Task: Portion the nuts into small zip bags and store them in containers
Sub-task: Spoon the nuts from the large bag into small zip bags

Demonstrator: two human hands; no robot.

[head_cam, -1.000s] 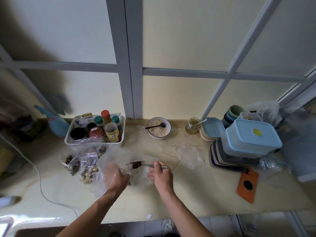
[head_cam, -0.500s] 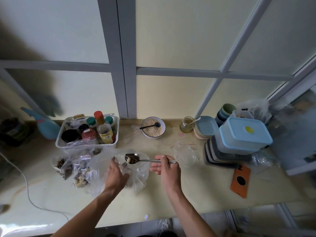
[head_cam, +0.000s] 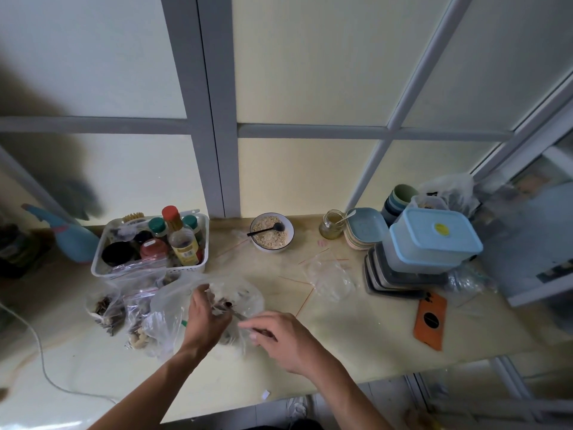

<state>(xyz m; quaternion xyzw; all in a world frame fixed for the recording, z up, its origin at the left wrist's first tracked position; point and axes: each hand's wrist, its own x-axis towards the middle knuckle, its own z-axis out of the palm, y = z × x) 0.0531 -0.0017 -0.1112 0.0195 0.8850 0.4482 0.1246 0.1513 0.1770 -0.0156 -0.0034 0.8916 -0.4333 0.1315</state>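
Far left: your small clear zip bags of mixed nuts [head_cam: 107, 308], filled and laid aside together on the pale yellow counter [head_cam: 356, 330], likely to keep finished portions apart. Behind: white perforated plastic basket of bottles and jars [head_cam: 198, 268]. Centre: your left hand [head_cam: 206, 315] grips the mouth of the large clear plastic bag of nuts [head_cam: 173, 299], apparently holding it wide for scooping. Your right hand [head_cam: 283, 339] pinches the metal spoon [head_cam: 235, 313], its bowl dipped inside that bag. Right: empty clear zip bags [head_cam: 330, 279], near to hand; stacked grey and blue-lidded plastic containers [head_cam: 431, 240], closed, awaiting portions.
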